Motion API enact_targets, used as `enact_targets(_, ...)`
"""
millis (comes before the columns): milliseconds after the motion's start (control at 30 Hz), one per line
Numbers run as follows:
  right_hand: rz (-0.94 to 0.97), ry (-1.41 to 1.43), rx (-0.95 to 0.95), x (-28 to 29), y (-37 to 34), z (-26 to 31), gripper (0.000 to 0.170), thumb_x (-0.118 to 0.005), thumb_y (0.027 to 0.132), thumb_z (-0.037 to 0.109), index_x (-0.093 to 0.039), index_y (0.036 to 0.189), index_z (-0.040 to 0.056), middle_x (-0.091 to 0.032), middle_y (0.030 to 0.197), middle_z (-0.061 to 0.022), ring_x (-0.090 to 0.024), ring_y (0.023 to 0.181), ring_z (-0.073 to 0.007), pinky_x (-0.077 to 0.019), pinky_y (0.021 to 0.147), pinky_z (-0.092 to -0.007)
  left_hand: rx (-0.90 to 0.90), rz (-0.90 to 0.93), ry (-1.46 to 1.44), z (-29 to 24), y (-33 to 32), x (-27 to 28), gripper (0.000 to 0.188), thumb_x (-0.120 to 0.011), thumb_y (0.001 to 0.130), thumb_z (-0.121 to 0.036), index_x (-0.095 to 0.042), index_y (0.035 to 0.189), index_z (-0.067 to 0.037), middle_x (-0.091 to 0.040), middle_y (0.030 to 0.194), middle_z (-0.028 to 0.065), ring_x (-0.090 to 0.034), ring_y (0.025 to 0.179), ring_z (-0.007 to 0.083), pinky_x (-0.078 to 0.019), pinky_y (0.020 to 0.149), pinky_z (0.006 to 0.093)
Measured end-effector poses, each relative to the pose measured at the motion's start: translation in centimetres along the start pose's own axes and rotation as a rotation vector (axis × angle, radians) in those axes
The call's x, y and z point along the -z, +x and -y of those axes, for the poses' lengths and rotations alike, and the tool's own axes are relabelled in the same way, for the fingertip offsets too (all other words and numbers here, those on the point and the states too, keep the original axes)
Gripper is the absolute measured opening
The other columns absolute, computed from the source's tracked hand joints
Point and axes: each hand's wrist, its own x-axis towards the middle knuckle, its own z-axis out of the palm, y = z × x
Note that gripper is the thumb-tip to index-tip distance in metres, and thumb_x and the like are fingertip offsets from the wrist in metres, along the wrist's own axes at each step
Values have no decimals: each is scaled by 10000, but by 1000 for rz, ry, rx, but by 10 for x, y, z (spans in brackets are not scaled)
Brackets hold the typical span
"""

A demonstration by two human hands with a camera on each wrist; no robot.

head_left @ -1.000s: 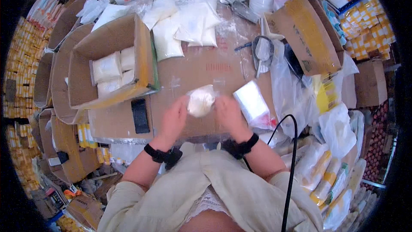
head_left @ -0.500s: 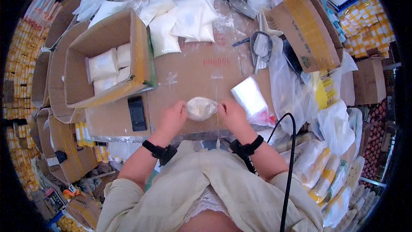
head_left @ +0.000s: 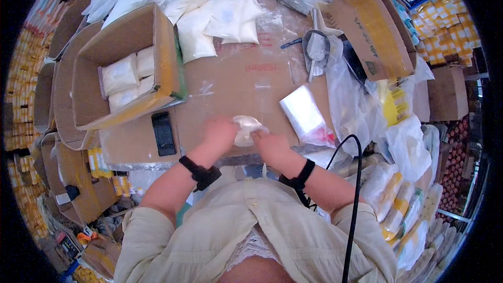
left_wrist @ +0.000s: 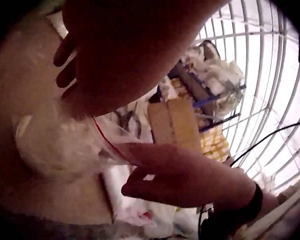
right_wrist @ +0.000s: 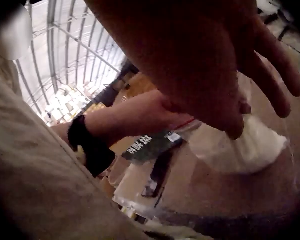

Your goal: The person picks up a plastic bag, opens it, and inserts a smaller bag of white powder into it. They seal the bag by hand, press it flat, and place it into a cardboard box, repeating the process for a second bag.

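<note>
A small clear zip bag (head_left: 244, 137) of white powder is between both hands near the table's front edge. Its red zip strip shows in the left wrist view, above the rounded, powder-filled bag body (left_wrist: 55, 145). My left hand (head_left: 220, 132) grips one end of the bag's mouth. At the other end, my right hand (head_left: 273, 148) pinches the mouth with thumb and finger; its other fingers (right_wrist: 270, 90) extend over the bag in the right wrist view. Right of the hands lies a stack of flat clear bags (head_left: 303, 112) with red ends.
On the left, an open carton (head_left: 166, 63) holds several filled bags (head_left: 119, 76), with a black phone (head_left: 163, 133) before it. More powder bags (head_left: 225, 15) lie at the back. A metal scoop (head_left: 316, 47) and a carton (head_left: 369, 31) are rightward. A black cable (head_left: 359, 178) loops beside the right arm.
The hands have come closer together over the bag, the right moving left along its mouth. The bag's mouth, spread wide half a second ago, is now gathered between the fingers.
</note>
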Motion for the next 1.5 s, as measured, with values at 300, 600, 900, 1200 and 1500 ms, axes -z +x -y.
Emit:
enact_targets(300,-28,-15,7,21,-4,-16,118,-499,735,89,-579,782,16,-583,809,-116,-601,726,-276,-493,593,-373,135,-105,-361,4,-9,39,166,-468,786,-107,-583,902,-74,-601,823,171,-582,745,339,-457,684,441)
enact_targets(600,-379,-1,303,36,8,-52,116,-553,656,83,-554,764,39,-549,839,-95,-530,824,-259,-462,704,-363,-3,-121,-657,34,-9,41,169,-554,762,-137,-539,913,-63,-580,827,170,-560,773,337,-451,661,392)
enact_targets(900,-490,188,229,22,-2,-49,181,-574,689,47,-568,870,60,-541,1066,-116,-524,959,-303,-459,797,-377,-427,-450,-109,17,-35,20,383,-649,697,-219,-546,1039,-81,-519,1091,171,-493,1017,335,-401,854,417)
enact_targets(1200,-289,106,214,18,0,-62,127,-578,714,83,-565,836,50,-572,941,-100,-556,879,-276,-476,733,-352,-323,-416,-296,32,-27,0,112,-590,692,-130,-579,781,-63,-588,904,106,-538,896,286,-444,789,384)
enact_targets(1500,-316,1040,-90,-21,9,-57,128,-581,765,3,-533,880,33,-572,902,-58,-559,841,-173,-465,720,-278,150,-254,-1113,44,-28,-28,163,-575,764,-21,-564,922,-57,-561,895,79,-547,880,215,-438,801,309)
